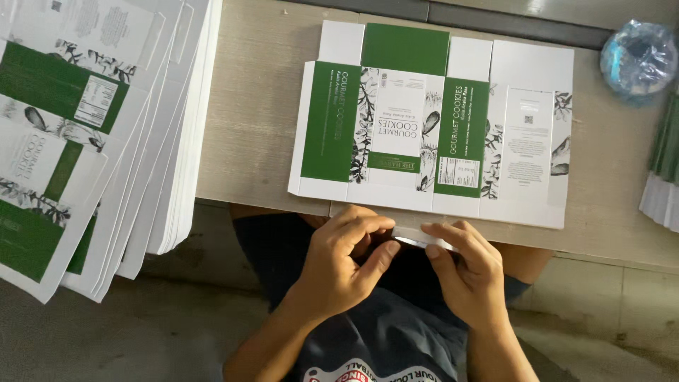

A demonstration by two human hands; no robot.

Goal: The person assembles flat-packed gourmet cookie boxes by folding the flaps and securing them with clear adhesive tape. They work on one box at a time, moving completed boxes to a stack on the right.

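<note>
A flat, unfolded green and white carton blank [431, 127] with leaf drawings lies printed side up on the pale wooden table [254, 106]. Below the table's near edge, over my lap, my left hand [343, 265] and my right hand [463, 265] pinch a small thin white strip [417, 242] between their fingertips. The strip sits just under the blank's lower flap. Both hands are off the blank itself.
A tall fanned stack of the same carton blanks [92, 134] fills the left side and overhangs the table. A crumpled clear blue plastic bag [640, 60] lies at the far right. More flat blanks [665, 177] show at the right edge. Grey floor lies below.
</note>
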